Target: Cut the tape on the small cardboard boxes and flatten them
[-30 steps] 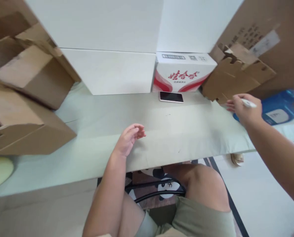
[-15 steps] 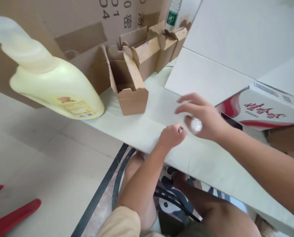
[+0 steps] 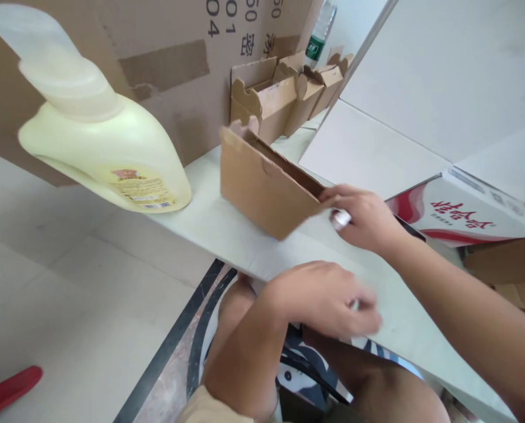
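My right hand (image 3: 363,218) pinches the near right edge of a small open cardboard box (image 3: 266,187). The box is tilted, its side wall facing me, over the pale bench top (image 3: 240,235). A shiny white piece (image 3: 340,219) sits at my right thumb; whether it is worn or held I cannot tell. My left hand (image 3: 326,299) is over the bench's front edge above my lap, its fingers curled and slightly blurred. A small pale spot shows between those fingers, too unclear to name.
A yellow pump bottle (image 3: 112,153) stands on the left, before a large carton (image 3: 156,35). Several small cardboard boxes (image 3: 280,97) line the back, with a water bottle (image 3: 321,35) behind. A red and white carton (image 3: 460,205) is at the right. Something red (image 3: 10,390) lies lower left.
My right hand, earlier apart from the box, now grips it; the box has turned and come right and nearer. My left hand has moved down toward me and to the right.
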`<move>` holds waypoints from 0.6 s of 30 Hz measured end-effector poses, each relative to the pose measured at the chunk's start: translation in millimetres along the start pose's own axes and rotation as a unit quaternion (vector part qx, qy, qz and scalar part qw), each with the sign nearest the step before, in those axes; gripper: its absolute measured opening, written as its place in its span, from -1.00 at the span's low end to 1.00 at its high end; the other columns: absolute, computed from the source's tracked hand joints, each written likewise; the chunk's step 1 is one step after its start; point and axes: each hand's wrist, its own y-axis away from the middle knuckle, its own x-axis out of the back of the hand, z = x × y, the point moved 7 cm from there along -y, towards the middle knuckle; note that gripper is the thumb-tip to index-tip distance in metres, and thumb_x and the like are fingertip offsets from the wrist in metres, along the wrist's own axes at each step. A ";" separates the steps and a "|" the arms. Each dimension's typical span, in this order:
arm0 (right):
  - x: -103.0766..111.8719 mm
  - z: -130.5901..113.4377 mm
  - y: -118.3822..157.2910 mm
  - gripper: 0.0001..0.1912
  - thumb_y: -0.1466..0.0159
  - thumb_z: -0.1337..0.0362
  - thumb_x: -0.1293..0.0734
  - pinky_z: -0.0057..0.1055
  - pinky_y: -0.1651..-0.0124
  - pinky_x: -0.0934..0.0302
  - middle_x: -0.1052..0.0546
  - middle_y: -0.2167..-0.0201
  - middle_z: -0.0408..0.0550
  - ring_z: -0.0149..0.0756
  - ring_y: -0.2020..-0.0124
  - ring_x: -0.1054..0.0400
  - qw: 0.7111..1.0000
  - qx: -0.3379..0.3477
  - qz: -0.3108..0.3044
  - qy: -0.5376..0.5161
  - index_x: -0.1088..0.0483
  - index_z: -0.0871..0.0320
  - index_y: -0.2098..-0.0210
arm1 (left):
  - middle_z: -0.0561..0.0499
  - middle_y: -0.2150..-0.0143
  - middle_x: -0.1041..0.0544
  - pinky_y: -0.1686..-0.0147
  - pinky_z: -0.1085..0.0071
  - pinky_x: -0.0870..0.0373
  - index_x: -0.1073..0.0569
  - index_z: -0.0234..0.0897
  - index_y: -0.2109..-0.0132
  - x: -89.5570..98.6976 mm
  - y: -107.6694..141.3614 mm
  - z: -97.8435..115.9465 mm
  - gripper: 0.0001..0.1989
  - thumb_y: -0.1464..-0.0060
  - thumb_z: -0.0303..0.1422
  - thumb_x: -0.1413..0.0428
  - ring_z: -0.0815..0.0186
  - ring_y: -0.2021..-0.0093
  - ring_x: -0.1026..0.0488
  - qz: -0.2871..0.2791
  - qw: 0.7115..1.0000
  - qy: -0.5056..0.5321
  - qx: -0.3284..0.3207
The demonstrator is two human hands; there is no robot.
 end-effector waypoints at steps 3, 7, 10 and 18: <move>29.8 2.6 90.8 -0.79 -0.19 0.48 -0.31 -0.12 0.16 -0.46 -0.69 0.14 -0.01 -0.02 0.08 -0.62 0.993 0.061 0.100 -0.005 -0.47 0.02 0.36 | 0.15 0.55 -0.43 0.46 0.39 -0.32 -0.52 -0.13 0.27 7.3 37.1 38.6 -0.86 -0.23 -0.22 -0.24 0.38 0.56 -0.36 0.011 0.972 0.156 -0.177; 48.4 7.8 206.3 -0.75 -0.31 0.45 -0.30 -0.07 0.20 -0.37 -0.66 0.19 -0.06 -0.11 0.32 -0.52 0.993 -0.005 0.118 0.019 -0.38 0.00 0.45 | 0.10 0.50 -0.45 0.22 0.31 -0.53 -0.59 -0.11 0.18 69.2 82.2 32.5 -0.75 -0.40 -0.19 -0.06 0.32 0.47 -0.47 0.425 0.763 0.232 -0.429; 47.1 6.4 259.6 -0.70 -0.34 0.44 -0.30 -0.11 0.25 -0.31 -0.68 0.14 -0.09 -0.17 0.36 -0.47 0.998 -0.048 0.042 -0.013 -0.41 0.02 0.49 | 0.05 0.03 -0.63 -0.19 0.26 -0.47 -0.67 0.02 0.04 78.1 51.2 2.9 -0.85 -0.26 -0.22 -0.27 0.23 -0.09 -0.54 0.539 0.774 0.095 -0.318; 46.3 16.6 276.0 -0.67 -0.31 0.39 -0.23 -0.19 0.38 -0.27 -0.57 -0.29 0.04 -0.27 0.47 -0.46 0.987 -0.131 -0.051 0.076 -0.29 0.09 0.59 | -0.12 -0.24 -0.48 -0.36 0.01 -0.41 -0.70 -0.15 0.16 33.1 -60.5 -38.7 -0.74 -0.23 -0.25 -0.10 0.01 -0.33 -0.42 0.306 0.945 0.047 -0.105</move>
